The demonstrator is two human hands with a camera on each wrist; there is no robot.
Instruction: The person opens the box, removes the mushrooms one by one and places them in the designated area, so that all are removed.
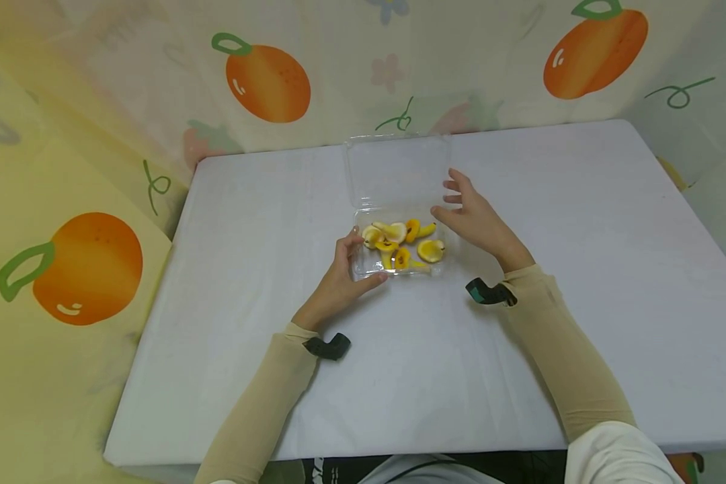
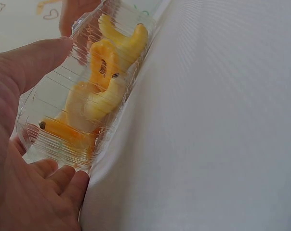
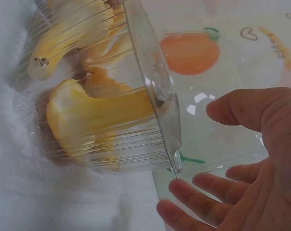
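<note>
A clear plastic box (image 1: pixel 393 212) rests on the white worktop (image 1: pixel 248 269), its lid (image 1: pixel 399 171) folded back beyond its far edge; inside the box lie several yellow pieces (image 1: pixel 393 232), most of them bunched toward its left and middle, one rounded piece (image 1: pixel 431 251) apart near its right wall; some show orange faces with dark centres, others end in dark tips; the left hand (image 1: pixel 337 279) is at the box's near left corner, its grip partly closed about that corner, fingers against the left wall and thumb at the near edge; the right hand (image 1: pixel 473 216) is just beside the box's far right corner, its grip wide, fingers spread and holding nothing, though I cannot tell whether a fingertip touches the rim; nearer the person than the box, tan sleeves (image 1: pixel 260 403) cover both forearms, with a dark device (image 1: pixel 329 346) at the left wrist and another (image 1: pixel 490 292) at the right; beyond the box hangs a pale cloth (image 1: pixel 339 54) printed with oranges (image 1: pixel 269 84).
</note>
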